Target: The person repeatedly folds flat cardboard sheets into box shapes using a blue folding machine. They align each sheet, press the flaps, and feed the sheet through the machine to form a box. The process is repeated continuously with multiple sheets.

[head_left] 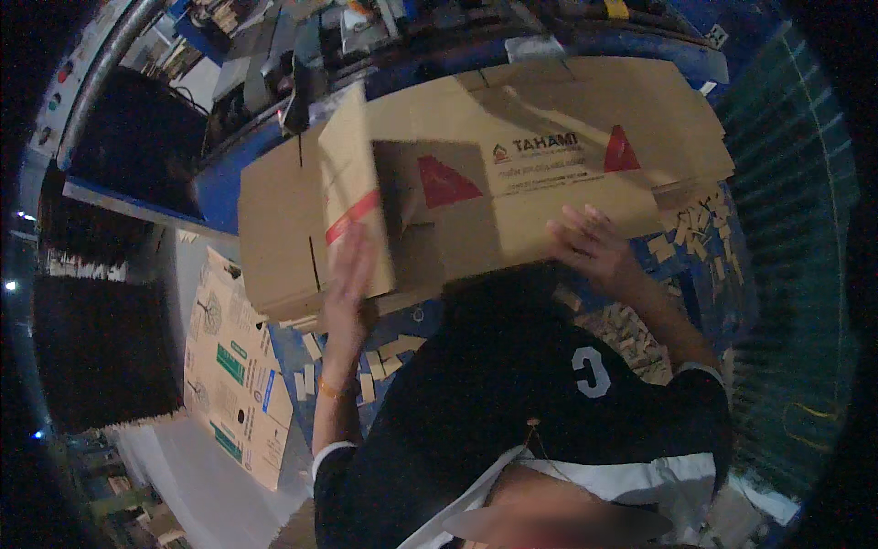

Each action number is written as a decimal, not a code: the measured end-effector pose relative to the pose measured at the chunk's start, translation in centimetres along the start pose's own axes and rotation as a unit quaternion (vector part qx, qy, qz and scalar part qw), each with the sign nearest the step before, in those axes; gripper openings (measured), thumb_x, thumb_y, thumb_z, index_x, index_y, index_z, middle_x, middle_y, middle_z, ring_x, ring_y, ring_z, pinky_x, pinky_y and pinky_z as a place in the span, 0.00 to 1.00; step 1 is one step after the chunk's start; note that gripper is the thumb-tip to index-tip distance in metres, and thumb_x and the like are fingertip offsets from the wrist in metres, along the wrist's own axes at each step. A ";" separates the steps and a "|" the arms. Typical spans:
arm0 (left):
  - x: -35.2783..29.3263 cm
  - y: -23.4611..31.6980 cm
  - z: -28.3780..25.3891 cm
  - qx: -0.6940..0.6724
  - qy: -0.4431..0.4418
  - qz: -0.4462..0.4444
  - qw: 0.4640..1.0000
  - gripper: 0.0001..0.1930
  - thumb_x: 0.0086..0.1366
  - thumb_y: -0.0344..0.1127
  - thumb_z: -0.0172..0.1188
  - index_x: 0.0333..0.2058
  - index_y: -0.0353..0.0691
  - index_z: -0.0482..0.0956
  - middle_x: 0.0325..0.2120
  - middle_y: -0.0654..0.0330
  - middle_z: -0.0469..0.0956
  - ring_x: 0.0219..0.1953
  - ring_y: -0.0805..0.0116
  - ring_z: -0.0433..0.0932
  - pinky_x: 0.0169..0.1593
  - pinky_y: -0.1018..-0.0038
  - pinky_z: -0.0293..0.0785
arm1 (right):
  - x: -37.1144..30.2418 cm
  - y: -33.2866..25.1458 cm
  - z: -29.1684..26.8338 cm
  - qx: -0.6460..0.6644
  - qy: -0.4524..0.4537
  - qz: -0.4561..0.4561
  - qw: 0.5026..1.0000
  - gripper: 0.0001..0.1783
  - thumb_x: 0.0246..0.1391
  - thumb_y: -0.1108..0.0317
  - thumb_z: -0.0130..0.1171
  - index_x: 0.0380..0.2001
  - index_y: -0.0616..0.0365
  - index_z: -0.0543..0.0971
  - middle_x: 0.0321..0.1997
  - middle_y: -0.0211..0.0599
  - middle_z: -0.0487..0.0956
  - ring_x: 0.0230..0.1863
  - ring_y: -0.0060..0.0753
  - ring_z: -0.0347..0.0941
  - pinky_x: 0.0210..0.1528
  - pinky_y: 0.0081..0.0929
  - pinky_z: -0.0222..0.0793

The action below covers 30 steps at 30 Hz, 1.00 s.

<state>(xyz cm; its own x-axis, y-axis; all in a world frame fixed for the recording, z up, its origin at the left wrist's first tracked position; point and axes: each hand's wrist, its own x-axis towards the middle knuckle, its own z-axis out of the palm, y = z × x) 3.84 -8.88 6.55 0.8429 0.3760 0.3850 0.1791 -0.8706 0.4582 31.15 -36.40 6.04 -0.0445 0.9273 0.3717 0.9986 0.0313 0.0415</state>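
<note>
A flat brown cardboard box blank with red triangles and dark print lies across a stack of cardboard in front of me. At its left, a raised flap with a red stripe stands up from the sheet and casts a shadow. My left hand rests against this flap with its fingers stretched out, a little blurred. Near the sheet's closer edge, my right hand lies on the cardboard, its fingers spread. The undersides of both hands are hidden.
Blue machinery borders the stack's far side. Small cardboard scraps lie on the right, with more near my body. A printed cardboard sheet lies at lower left. Dark bristly stacks stand at far left; a dark green ribbed surface runs along the right.
</note>
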 end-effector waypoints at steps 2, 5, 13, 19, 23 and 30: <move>1.1 0.9 0.6 0.086 -0.058 0.055 0.993 0.34 0.51 0.18 0.50 0.60 0.47 0.64 0.62 0.57 0.60 0.65 0.56 0.57 0.65 0.60 0.55 | -0.4 0.3 0.4 0.006 -0.019 0.006 1.000 0.23 0.49 0.68 0.50 0.52 0.45 0.73 0.62 0.34 0.67 0.63 0.44 0.61 0.64 0.49 0.55; 2.2 1.5 0.5 0.127 -0.139 0.071 0.979 0.32 0.54 0.20 0.49 0.59 0.48 0.65 0.62 0.59 0.61 0.65 0.57 0.58 0.64 0.56 0.54 | -0.8 0.6 0.3 0.019 -0.018 -0.007 1.000 0.20 0.47 0.68 0.52 0.47 0.51 0.76 0.58 0.36 0.71 0.61 0.46 0.64 0.62 0.48 0.57; 4.0 0.5 -0.4 0.131 -0.098 0.096 0.982 0.31 0.55 0.21 0.46 0.59 0.48 0.65 0.61 0.57 0.62 0.64 0.55 0.58 0.64 0.57 0.57 | 1.7 3.6 -0.3 -0.010 0.078 -0.072 0.994 0.19 0.48 0.72 0.52 0.46 0.51 0.75 0.56 0.41 0.72 0.57 0.47 0.67 0.58 0.48 0.64; 11.2 -5.9 0.3 0.068 0.078 0.082 0.991 0.28 0.58 0.24 0.46 0.59 0.48 0.67 0.60 0.55 0.63 0.63 0.53 0.59 0.63 0.60 0.57 | 8.5 11.9 3.8 0.044 0.037 -0.037 0.998 0.23 0.51 0.73 0.50 0.53 0.51 0.72 0.64 0.38 0.64 0.59 0.42 0.67 0.60 0.36 0.64; 18.7 -10.0 2.7 0.226 0.103 0.069 0.966 0.29 0.61 0.27 0.45 0.62 0.49 0.60 0.61 0.55 0.61 0.64 0.54 0.57 0.63 0.54 0.55 | 14.6 15.0 6.2 0.120 -0.070 0.138 0.981 0.24 0.53 0.72 0.49 0.56 0.50 0.71 0.66 0.34 0.62 0.61 0.44 0.64 0.61 0.30 0.62; 24.3 -7.8 4.4 0.428 0.114 -0.127 0.887 0.37 0.60 0.38 0.55 0.64 0.35 0.50 0.63 0.48 0.54 0.67 0.47 0.48 0.63 0.44 0.47 | 20.0 19.5 10.5 0.265 0.101 0.250 0.926 0.22 0.60 0.53 0.46 0.53 0.49 0.72 0.51 0.44 0.71 0.51 0.46 0.66 0.54 0.35 0.61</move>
<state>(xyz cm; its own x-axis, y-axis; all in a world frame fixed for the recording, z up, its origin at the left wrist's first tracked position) 25.11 5.67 8.80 0.6134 0.5643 0.5526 0.7508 -0.6338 -0.1863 50.00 -13.31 4.60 0.4761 0.7885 0.3893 0.7668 -0.1556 -0.6228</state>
